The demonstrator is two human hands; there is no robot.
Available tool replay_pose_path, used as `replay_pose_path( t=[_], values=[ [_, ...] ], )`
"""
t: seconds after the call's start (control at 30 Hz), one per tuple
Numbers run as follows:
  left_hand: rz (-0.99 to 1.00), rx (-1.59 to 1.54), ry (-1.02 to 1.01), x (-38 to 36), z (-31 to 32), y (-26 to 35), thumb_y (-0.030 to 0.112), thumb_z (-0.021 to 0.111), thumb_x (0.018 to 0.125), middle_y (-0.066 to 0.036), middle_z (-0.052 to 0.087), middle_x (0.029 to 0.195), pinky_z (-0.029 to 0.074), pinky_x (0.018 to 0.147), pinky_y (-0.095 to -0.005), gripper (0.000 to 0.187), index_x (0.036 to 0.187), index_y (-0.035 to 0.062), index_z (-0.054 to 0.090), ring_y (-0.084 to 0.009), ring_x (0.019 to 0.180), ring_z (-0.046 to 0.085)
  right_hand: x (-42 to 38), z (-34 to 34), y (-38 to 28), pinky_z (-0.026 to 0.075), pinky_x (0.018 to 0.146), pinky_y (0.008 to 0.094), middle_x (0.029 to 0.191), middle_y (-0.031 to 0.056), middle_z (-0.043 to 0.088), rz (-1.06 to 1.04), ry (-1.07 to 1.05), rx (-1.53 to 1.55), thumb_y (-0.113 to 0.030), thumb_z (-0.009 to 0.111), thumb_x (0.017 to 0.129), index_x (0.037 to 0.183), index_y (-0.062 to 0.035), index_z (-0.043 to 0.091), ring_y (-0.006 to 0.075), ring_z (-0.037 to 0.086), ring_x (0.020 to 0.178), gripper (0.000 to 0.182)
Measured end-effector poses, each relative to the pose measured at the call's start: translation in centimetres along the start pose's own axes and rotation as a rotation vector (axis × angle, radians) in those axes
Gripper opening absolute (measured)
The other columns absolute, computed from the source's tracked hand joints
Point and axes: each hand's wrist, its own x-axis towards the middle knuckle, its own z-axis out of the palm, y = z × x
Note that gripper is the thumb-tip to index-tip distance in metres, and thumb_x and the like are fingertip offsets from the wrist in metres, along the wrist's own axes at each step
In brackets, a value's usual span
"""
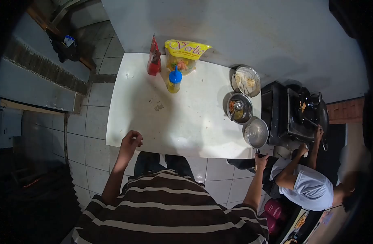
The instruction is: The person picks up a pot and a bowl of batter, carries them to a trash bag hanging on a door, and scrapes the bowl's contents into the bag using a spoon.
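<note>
My right hand (261, 160) is closed on the dark handle of a round grey metal pan (256, 133), which is at the table's right front corner. My left hand (132, 140) is over the front left edge of the white table (186, 134), its fingers loosely curled, with nothing visible in them. Behind the pan is a metal bowl (239, 108) with orange and yellow food and a ladle. Farther back sits another metal bowl (248, 81) with pale food and a utensil.
Toward the back of the table stand a blue-capped squeeze bottle (174, 81), a red pouch (154, 61) and a yellow printed bag (182, 59). Small scraps (159, 106) lie mid-table. At right, a person in a white shirt (310, 185) works at a stove (294, 112) holding a wok.
</note>
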Motion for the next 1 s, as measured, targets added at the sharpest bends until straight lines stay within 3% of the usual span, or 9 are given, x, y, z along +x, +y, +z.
replay_pose_path(
  t=[0.07, 0.2, 0.3, 0.33, 0.37, 0.43, 0.53, 0.7, 1.0],
  values=[
    [-0.002, -0.023, -0.029, -0.8, 1.6, 0.6, 0.014, 0.054, 0.093, -0.003, 0.058, 0.086, 0.046, 0.069, -0.0237, 0.011, 0.094, 0.0033, 0.054, -0.0094, 0.074, 0.057, 3.4, 3.2, 2.8, 0.044, 0.094, 0.0457, 0.118, 0.0219, 0.057, 0.013, -0.306, -0.004, -0.040, 0.071, 0.071, 0.128, -0.0081, 0.043, 0.0384, 0.054, 0.112, 0.071],
    [-0.008, -0.053, -0.051, -0.5, 4.0, 0.8, 0.015, 0.052, 0.095, -0.002, 0.058, 0.087, 0.046, 0.071, -0.0242, 0.012, 0.094, 0.0037, 0.054, -0.0091, 0.075, 0.057, 3.5, 5.1, 2.9, 0.047, 0.091, 0.0421, 0.114, 0.0192, 0.062, -0.056, -0.383, -0.042, -0.040, 0.072, 0.071, 0.122, -0.0094, 0.051, 0.0339, 0.059, 0.107, 0.062],
    [-0.003, -0.045, -0.094, -0.2, 5.3, 2.1, 0.015, 0.051, 0.095, -0.002, 0.058, 0.087, 0.046, 0.070, -0.0242, 0.012, 0.094, 0.0037, 0.054, -0.0092, 0.075, 0.057, 2.8, 7.2, 4.5, 0.052, 0.072, 0.0377, 0.089, 0.0153, 0.067, -0.135, -0.374, 0.105, -0.034, 0.068, 0.076, 0.093, -0.0021, 0.060, 0.0282, 0.067, 0.080, 0.037],
    [-0.005, -0.041, -0.101, -0.2, 5.5, 2.1, 0.015, 0.051, 0.095, -0.002, 0.058, 0.087, 0.046, 0.070, -0.0242, 0.012, 0.094, 0.0037, 0.054, -0.0092, 0.075, 0.057, 4.7, 12.4, 8.4, 0.050, 0.053, 0.0357, 0.073, 0.0102, 0.062, -0.249, -0.394, 0.243, -0.031, 0.063, 0.084, 0.097, -0.0052, 0.058, 0.0216, 0.061, 0.058, 0.030],
    [0.007, -0.027, -0.109, 0.1, 5.5, 2.2, 0.015, 0.051, 0.096, -0.002, 0.059, 0.087, 0.046, 0.070, -0.0242, 0.012, 0.094, 0.0037, 0.054, -0.0092, 0.075, 0.057, 3.5, 11.1, 7.4, 0.050, 0.053, 0.0357, 0.073, 0.0102, 0.062, -0.243, -0.393, 0.248, -0.031, 0.063, 0.084, 0.097, -0.0052, 0.058, 0.0216, 0.061, 0.058, 0.030],
    [0.013, -0.011, -0.121, 0.3, 5.6, 2.2, 0.016, 0.050, 0.096, -0.002, 0.059, 0.088, 0.046, 0.070, -0.0241, 0.013, 0.095, 0.0038, 0.054, -0.0093, 0.075, 0.057, -1.6, 7.2, 3.2, 0.047, 0.045, 0.0321, 0.064, 0.0058, 0.055, 0.285, -0.756, 0.923, -0.032, 0.061, 0.088, 0.098, -0.0076, 0.054, 0.0179, 0.057, 0.052, 0.027],
    [0.004, -0.028, -0.127, 0.6, 5.7, 1.9, 0.016, 0.050, 0.096, -0.003, 0.059, 0.087, 0.046, 0.070, -0.0241, 0.014, 0.095, 0.0039, 0.055, -0.0093, 0.075, 0.057, -7.6, 7.7, 0.4, 0.029, 0.030, 0.0251, 0.056, -0.0016, 0.037, 0.249, -0.541, 1.172, -0.034, 0.053, 0.094, 0.091, -0.0117, 0.045, 0.0087, 0.034, 0.036, 0.024],
    [-0.015, -0.047, -0.196, 0.7, 5.2, 0.4, 0.021, 0.052, 0.095, -0.003, 0.059, 0.085, 0.047, 0.069, -0.0252, 0.018, 0.094, 0.0037, 0.055, -0.0100, 0.074, 0.058, -19.3, 4.4, -5.8, 0.027, 0.031, 0.0222, 0.055, -0.0051, 0.034, 0.279, -0.415, 1.404, -0.036, 0.049, 0.096, 0.084, -0.0137, 0.038, 0.0051, 0.031, 0.037, 0.027],
    [-0.107, 0.144, -0.620, 2.8, 3.7, -3.2, 0.031, 0.054, 0.094, -0.006, 0.061, 0.091, 0.048, 0.071, -0.0275, 0.029, 0.100, 0.0030, 0.054, -0.0132, 0.075, 0.059, -34.1, -0.2, -20.7, 0.034, 0.040, 0.0226, 0.065, -0.0025, 0.039, 0.347, -0.870, 1.528, -0.037, 0.045, 0.098, 0.096, -0.0132, 0.041, 0.0058, 0.035, 0.047, 0.025]
  ],
)
